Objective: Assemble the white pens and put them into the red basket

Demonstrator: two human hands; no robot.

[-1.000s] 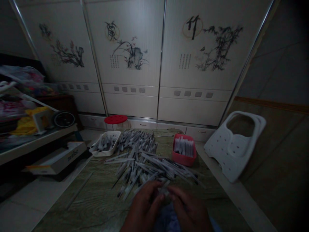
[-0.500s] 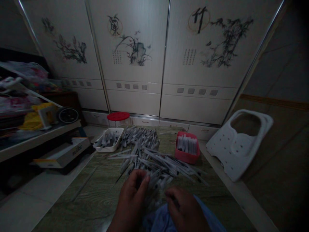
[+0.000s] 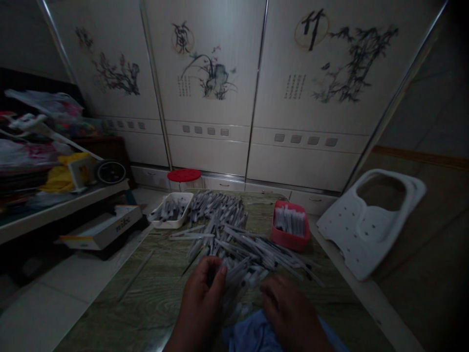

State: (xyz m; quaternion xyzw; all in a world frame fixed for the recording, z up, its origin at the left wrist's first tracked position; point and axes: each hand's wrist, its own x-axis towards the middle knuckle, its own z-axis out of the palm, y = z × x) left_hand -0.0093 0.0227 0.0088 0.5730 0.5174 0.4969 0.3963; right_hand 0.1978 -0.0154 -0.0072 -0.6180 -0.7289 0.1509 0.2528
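My left hand is at the near edge of a pile of slim, pale pens with dark ends. Its thumb and fingertips are pinched together; what lies between them is too dark and blurred to make out. To the right, my right hand has its fingers curled in, with their tips hidden, so its contents do not show. Small clear pieces, perhaps caps, lie on the table between the two hands. Blue cloth shows beneath my right hand.
A white tray of similar pieces stands behind the pile on the left. A red basket of upright pale pens stands to the right. One slim stick lies apart on the wooden table. Beyond are a red stool and a white plastic chair.
My right hand has shifted slightly right, away from my left hand, which keeps its pinch. The whole view has swung a little, so the surroundings appear farther right.
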